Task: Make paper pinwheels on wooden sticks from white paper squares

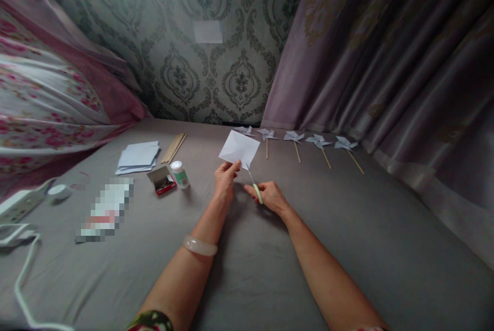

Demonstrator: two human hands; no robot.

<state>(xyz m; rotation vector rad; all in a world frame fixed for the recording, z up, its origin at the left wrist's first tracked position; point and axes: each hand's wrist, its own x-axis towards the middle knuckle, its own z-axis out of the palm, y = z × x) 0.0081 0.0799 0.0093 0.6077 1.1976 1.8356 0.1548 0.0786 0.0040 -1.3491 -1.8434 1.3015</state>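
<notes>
Five pinwheels lie along the far edge of the grey cloth, the leftmost part-hidden behind a white paper square; the left hand pinches its near edge above the cloth; the right hand grips scissors, blade tips hard to make out.

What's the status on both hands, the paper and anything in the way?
Left hand pinching paper. Right hand holding scissors, blades at paper's near corner. No obstruction seen between hands; pinwheels lie farther off, mostly right.

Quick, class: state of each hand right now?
Left hand: closed, holding the white paper.
Right hand: closed, holding the green-handled scissors.
</notes>
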